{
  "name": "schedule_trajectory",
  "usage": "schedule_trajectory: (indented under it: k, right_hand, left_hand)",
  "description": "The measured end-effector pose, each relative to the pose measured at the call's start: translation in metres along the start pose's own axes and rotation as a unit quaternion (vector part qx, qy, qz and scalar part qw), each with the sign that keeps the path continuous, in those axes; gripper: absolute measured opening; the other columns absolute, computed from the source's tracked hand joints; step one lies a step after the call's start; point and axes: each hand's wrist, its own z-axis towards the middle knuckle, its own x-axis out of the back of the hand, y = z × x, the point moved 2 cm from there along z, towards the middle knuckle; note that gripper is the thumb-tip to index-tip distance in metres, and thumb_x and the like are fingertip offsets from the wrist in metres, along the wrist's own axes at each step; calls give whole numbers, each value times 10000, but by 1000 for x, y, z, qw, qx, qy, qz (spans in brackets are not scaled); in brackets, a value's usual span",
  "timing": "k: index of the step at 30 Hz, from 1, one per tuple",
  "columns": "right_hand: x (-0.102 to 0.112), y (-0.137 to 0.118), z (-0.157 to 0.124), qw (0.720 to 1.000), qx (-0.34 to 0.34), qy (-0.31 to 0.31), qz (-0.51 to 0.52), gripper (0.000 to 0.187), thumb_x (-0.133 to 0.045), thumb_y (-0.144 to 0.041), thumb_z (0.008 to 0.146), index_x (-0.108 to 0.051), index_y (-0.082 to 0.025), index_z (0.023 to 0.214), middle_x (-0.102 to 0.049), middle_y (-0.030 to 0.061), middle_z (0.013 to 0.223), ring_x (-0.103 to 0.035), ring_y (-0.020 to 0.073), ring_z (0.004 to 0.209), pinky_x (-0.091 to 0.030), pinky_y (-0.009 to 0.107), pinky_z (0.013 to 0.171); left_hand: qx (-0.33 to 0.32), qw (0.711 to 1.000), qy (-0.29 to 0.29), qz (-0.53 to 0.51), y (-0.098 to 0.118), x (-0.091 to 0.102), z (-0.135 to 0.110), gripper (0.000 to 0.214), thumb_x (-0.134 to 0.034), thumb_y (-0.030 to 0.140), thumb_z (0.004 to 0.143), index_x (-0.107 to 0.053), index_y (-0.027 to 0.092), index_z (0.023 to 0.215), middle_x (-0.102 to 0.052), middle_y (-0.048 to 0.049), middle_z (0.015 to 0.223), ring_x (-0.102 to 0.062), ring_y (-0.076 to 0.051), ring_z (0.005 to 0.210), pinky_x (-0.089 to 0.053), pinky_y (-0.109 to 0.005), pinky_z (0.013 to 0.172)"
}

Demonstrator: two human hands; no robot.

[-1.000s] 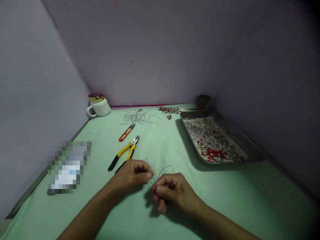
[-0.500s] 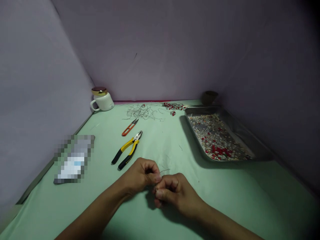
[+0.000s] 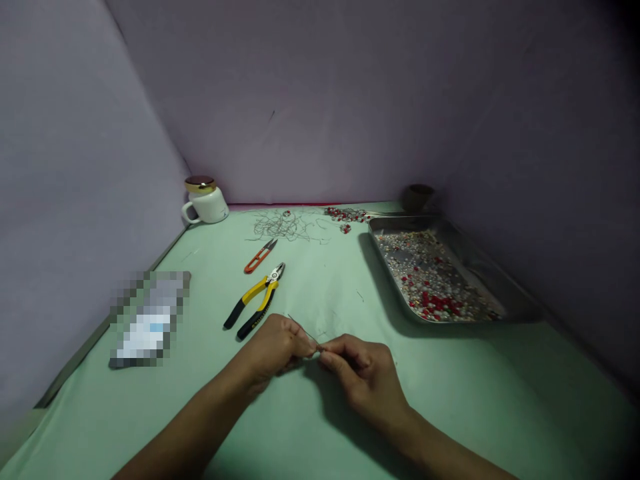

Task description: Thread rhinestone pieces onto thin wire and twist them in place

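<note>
Above the green cloth, my left hand (image 3: pixel 280 347) and my right hand (image 3: pixel 365 367) meet at the fingertips. Both are closed in a pinch. A thin wire (image 3: pixel 303 329) slants up and left from where the fingertips touch, its end passing over the left knuckles. The right thumb and forefinger press on a small bit at the wire's lower end; fingers cover most of it. Just beyond the left hand lie pliers (image 3: pixel 260 293) with yellow and black handles, jaws pointing away. Past them rest small orange thread snips (image 3: pixel 261 256).
At right stands a metal tray (image 3: pixel 400 293) of loose beads (image 3: pixel 440 303). Wire scraps (image 3: pixel 280 225) and red-beaded pieces (image 3: pixel 345 214) lie at the back. A lidded white mug (image 3: pixel 207 203), a dark cup (image 3: pixel 418 197) and a blurred-out flat object (image 3: pixel 150 320) are near the edges.
My right hand has turned and its fingertips have risen to meet the left ones. The wire, which pointed right, now slants up to the left. Pliers, snips and tray stay put.
</note>
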Motion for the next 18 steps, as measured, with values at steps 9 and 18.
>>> schedule_trajectory:
  k: [9, 18]
  right_hand:
    - [3, 3, 7, 997, -40, 33, 63, 163, -583, -267, 735, -705, -184, 803, -687, 40, 686, -606, 159, 615, -483, 288, 578]
    - [0, 6, 11, 945, -208, -32, 251, 134, -670, -264, 639, -634, -136, 630, -591, 14, 502, -525, 104, 460, -421, 251, 488]
  left_hand:
    - [56, 991, -97, -71, -10, 0, 2, 215, -548, 317, 636, -547, 134, 524, -492, 27, 457, -363, -42, 343, -181, -204, 357]
    - [-116, 973, 25, 195, 6, 12, 0, 191, -533, 228, 657, -479, 162, 486, -372, 65, 435, -316, -80, 443, -238, -217, 433]
